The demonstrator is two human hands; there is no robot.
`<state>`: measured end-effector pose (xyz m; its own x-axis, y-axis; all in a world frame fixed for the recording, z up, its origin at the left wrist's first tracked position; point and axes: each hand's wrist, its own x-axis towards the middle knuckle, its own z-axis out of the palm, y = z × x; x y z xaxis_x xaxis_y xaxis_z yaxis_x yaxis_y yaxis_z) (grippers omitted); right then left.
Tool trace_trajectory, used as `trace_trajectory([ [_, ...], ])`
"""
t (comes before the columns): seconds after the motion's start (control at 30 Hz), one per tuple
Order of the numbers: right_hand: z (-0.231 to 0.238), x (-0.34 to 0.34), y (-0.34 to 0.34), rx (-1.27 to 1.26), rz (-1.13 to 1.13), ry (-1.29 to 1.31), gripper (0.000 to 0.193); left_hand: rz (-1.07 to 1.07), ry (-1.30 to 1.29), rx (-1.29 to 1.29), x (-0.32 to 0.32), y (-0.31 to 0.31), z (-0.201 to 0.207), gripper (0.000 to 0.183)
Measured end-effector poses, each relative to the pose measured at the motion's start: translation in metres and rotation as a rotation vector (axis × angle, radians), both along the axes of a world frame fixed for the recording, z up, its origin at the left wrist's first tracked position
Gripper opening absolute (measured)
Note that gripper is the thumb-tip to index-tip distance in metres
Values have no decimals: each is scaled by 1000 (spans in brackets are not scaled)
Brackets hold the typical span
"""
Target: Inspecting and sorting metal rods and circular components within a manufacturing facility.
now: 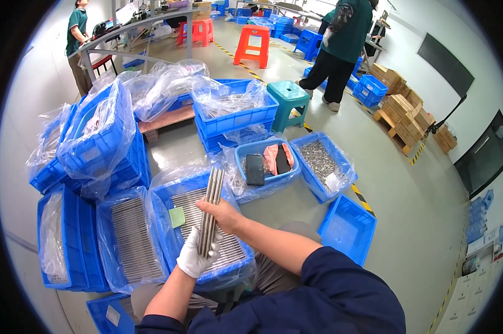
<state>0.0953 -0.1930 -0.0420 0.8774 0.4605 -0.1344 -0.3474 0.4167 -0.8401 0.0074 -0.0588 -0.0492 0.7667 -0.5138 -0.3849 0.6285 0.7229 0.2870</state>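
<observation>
A bundle of several thin metal rods (211,209) stands tilted between my two hands. My left hand (196,255), in a white glove, is closed round its lower end. Bare, my right hand (220,214) grips the bundle higher up from the right side. Beneath them a blue crate (163,209) lined with clear plastic holds rows of similar rods. A pale green paper note (177,217) lies on those rods, left of the bundle. Another lined crate of rods (130,239) stands directly to the left.
Stacked blue crates (95,150) rise at the left. A blue basin (267,176) holds a dark phone (255,170) and a pink cloth (270,158); a crate of small metal parts (318,161) adjoins it. Beyond are a green stool (288,100) and a walking person (346,44).
</observation>
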Motion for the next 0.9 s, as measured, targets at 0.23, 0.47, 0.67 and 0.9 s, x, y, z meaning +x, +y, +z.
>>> trace_trajectory([
  [0.23, 2, -2, -3, -183, 161, 89, 36, -204, -234, 241, -11, -2, 9, 44],
  [0.47, 0, 23, -29, 26, -41, 329, 31, 43, -394, 833, 6, 37, 29, 48],
  [0.67, -14, 17, -16, -215, 215, 273, 48, 70, -382, 835, 7, 51, 36, 35],
  [0.9, 0, -5, -13, -959, 437, -908, 41, 63, -347, 960, -2, 56, 36, 22],
])
